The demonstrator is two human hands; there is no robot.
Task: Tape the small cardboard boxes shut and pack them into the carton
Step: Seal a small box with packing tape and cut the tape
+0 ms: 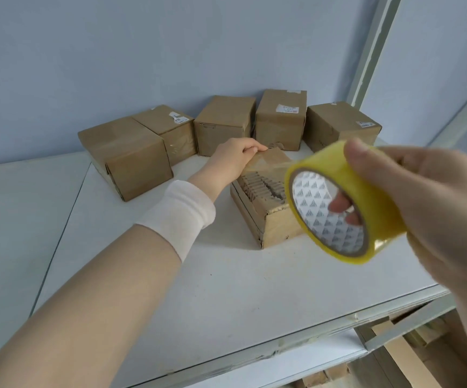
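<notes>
Small box [271,219] sits on the white shelf [198,275], near the middle, well in front of the row. Its top is not closed: stacked cardboard pieces show inside.

Left hand [233,155] grasps the far edge of the small box, fingers curled over the flap where the end of the tape strip [271,165] lies. White wristband [182,211] on that forearm.

Right hand [428,197] grips the tape roll [366,177], thumb on the yellow outer face, fingertips through the core. Roll is raised off the shelf, near the camera. The clear strip runs from it back to the far flap.

Five taped boxes [223,124] line the back, against the wall. No carton in view that I can identify; some cardboard shows below the shelf edge at lower right, too cut off to tell.

Risks, as I judge them:
- Strip hangs in the air over the open top. If it goes slack it may sag onto the contents and stick there.
- A hard pull on the roll could peel the anchored end, or drag the box toward the shelf edge, if the left hand eases.
- Flaps look uneven, so tape laid now might seal a gap or wrinkle.
- Strip may twist and stick to itself before it lands.
</notes>
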